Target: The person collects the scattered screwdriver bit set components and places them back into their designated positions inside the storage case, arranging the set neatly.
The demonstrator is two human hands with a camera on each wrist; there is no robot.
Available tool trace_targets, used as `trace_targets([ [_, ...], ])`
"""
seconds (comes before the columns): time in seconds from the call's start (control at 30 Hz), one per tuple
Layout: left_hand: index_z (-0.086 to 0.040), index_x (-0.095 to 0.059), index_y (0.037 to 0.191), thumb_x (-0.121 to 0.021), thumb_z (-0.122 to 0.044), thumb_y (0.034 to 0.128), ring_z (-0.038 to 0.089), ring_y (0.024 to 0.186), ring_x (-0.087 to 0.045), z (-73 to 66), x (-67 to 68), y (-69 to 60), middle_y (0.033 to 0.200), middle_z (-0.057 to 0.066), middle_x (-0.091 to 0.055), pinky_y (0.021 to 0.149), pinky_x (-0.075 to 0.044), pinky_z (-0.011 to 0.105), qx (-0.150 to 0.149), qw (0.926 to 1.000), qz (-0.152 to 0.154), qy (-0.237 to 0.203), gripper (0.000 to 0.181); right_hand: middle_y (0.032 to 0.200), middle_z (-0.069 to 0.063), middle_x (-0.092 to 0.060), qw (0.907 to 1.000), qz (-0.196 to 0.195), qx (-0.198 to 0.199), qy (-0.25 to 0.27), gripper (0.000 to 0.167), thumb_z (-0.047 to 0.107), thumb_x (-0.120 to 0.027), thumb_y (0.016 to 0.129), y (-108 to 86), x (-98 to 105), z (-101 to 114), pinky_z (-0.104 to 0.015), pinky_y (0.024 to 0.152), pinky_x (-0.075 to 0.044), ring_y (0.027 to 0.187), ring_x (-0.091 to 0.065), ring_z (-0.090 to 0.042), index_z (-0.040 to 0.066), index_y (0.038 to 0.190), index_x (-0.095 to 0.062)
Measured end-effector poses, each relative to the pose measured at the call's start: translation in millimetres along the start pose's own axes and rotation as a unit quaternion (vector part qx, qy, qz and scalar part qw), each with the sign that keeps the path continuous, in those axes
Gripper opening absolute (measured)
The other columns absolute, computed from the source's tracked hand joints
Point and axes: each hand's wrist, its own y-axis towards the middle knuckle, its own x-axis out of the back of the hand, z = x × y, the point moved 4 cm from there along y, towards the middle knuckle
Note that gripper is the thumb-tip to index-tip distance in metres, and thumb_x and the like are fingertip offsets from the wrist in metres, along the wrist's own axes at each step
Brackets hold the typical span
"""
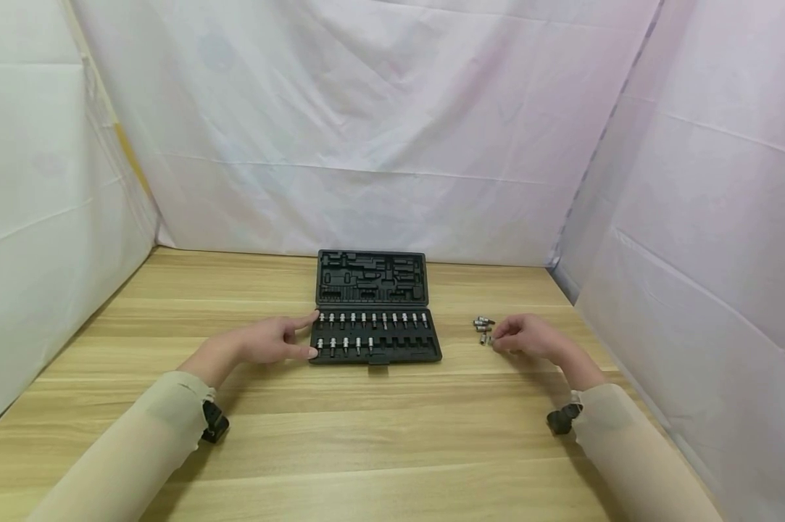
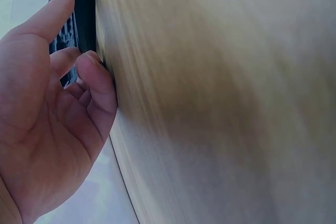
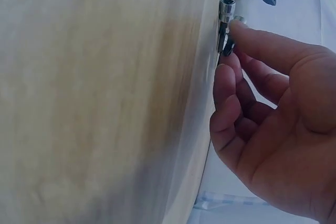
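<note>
A person in pale sleeves, a black device at each wrist, works at a wood-grain table, where a black case lies open, its lid laid back toward 12 o'clock. Silver-topped socket bits fill the tray's far row, while five more sit in the near row, grouped toward 9 o'clock. At the case's 9 o'clock edge, the left hand rests open, thumb and forefinger spread wide against the case, the thumb at the 8 o'clock corner and the forefinger toward 10; its other fingers curl loosely. Well apart from the case at 3 o'clock, the right hand reaches to a small cluster of loose bits, fingers bent, thumb and forefinger nearly together; whether it has a bit in its grip cannot be told. In the right wrist view, a chrome-headed bit shows at 11 o'clock from the thumb tip. White sheeting rises beyond the table at 12 o'clock.
</note>
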Motion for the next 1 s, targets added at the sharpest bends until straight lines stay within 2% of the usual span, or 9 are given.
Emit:
trace_targets([
  [0.13, -0.022, -0.021, 0.177, -0.074, -0.052, 0.1034, 0.019, 0.075, -0.052, 0.4, 0.0, 0.0, 0.091, 0.008, -0.064, 0.075, -0.049, 0.038, 0.000, 1.0000, 0.000, 0.001, 0.095, 0.112, -0.010, -0.076, 0.9998, -0.007, 0.009, 0.014, 0.021, 0.020, -0.077, 0.103, -0.3, 1.3, 3.3, -0.034, 0.086, -0.058, 0.100, -0.068, -0.020, 0.005, 0.117, -0.076],
  [0.23, -0.023, -0.022, 0.177, -0.074, -0.054, 0.1029, 0.019, 0.079, -0.055, 0.6, 0.0, 0.1, 0.110, 0.012, -0.071, 0.080, -0.051, 0.038, 0.000, 1.0000, -0.004, 0.007, 0.095, 0.112, -0.011, -0.075, 0.9996, -0.014, 0.012, 0.021, 0.023, 0.023, -0.077, 0.104, 0.2, 2.3, 7.3, -0.034, 0.083, -0.058, 0.099, -0.068, -0.021, 0.005, 0.119, -0.076],
  [0.3, -0.023, -0.023, 0.177, -0.074, -0.055, 0.1024, 0.020, 0.081, -0.057, 0.7, 0.1, 0.2, 0.130, 0.016, -0.071, 0.084, -0.051, 0.039, -0.002, 0.9999, -0.007, 0.010, 0.095, 0.113, -0.010, -0.075, 0.9994, -0.017, 0.016, 0.026, 0.023, 0.024, -0.076, 0.105, 0.7, 2.3, 10.9, -0.035, 0.081, -0.059, 0.098, -0.068, -0.021, 0.007, 0.120, -0.076],
  [0.33, -0.023, -0.023, 0.176, -0.074, -0.055, 0.1022, 0.020, 0.082, -0.057, 0.8, 0.2, 0.2, 0.135, 0.016, -0.070, 0.085, -0.051, 0.039, -0.002, 0.9999, -0.008, 0.012, 0.096, 0.113, -0.010, -0.075, 0.9993, -0.018, 0.019, 0.027, 0.024, 0.025, -0.076, 0.105, 1.0, 2.0, 12.8, -0.035, 0.080, -0.059, 0.098, -0.068, -0.021, 0.008, 0.121, -0.076],
  [0.4, -0.023, -0.023, 0.177, -0.074, -0.055, 0.1021, 0.020, 0.082, -0.057, 0.7, 0.1, 0.2, 0.134, 0.015, -0.071, 0.085, -0.051, 0.039, -0.002, 0.9999, -0.008, 0.012, 0.095, 0.114, -0.011, -0.076, 0.9988, -0.019, 0.029, 0.034, 0.024, 0.025, -0.075, 0.106, 2.1, 0.5, 17.3, -0.035, 0.081, -0.059, 0.099, -0.068, -0.022, 0.008, 0.122, -0.076],
  [0.63, -0.023, -0.024, 0.176, -0.073, -0.057, 0.1021, 0.019, 0.090, -0.061, 0.7, 0.1, 0.3, 0.163, 0.023, -0.055, 0.095, -0.053, 0.046, -0.004, 0.9997, -0.011, 0.021, 0.095, 0.118, -0.015, -0.078, 0.9956, -0.023, 0.073, 0.054, 0.029, 0.025, -0.075, 0.107, 10.6, -9.4, 30.9, -0.037, 0.088, -0.060, 0.104, -0.072, -0.026, 0.008, 0.130, -0.074],
  [0.8, -0.022, -0.023, 0.176, -0.074, -0.056, 0.1018, 0.019, 0.081, -0.058, 1.8, 0.1, 1.7, 0.142, 0.017, -0.069, 0.083, -0.052, 0.038, -0.003, 0.9999, -0.010, 0.013, 0.096, 0.121, -0.019, -0.077, 0.9917, -0.010, 0.111, 0.064, 0.037, 0.023, -0.071, 0.109, 18.7, -18.8, 44.0, -0.040, 0.083, -0.062, 0.099, -0.072, -0.031, 0.010, 0.143, -0.071],
  [0.97, -0.022, -0.023, 0.177, -0.074, -0.056, 0.1016, 0.019, 0.079, -0.058, 2.6, -0.2, 2.6, 0.126, 0.014, -0.073, 0.080, -0.052, 0.037, -0.004, 0.9999, -0.008, 0.012, 0.097, 0.121, -0.019, -0.078, 0.9905, 0.012, 0.111, 0.080, 0.033, 0.024, -0.069, 0.110, 25.0, -29.9, 58.6, -0.041, 0.074, -0.060, 0.093, -0.070, -0.031, 0.013, 0.141, -0.074],
  [1.0, -0.022, -0.023, 0.177, -0.074, -0.056, 0.1016, 0.019, 0.079, -0.057, 2.6, -0.3, 2.6, 0.131, 0.015, -0.072, 0.080, -0.052, 0.037, -0.005, 0.9999, -0.009, 0.013, 0.097, 0.122, -0.019, -0.078, 0.9901, 0.018, 0.109, 0.087, 0.032, 0.024, -0.069, 0.110, 25.7, -32.0, 61.6, -0.040, 0.073, -0.060, 0.095, -0.072, -0.031, 0.013, 0.141, -0.074],
])
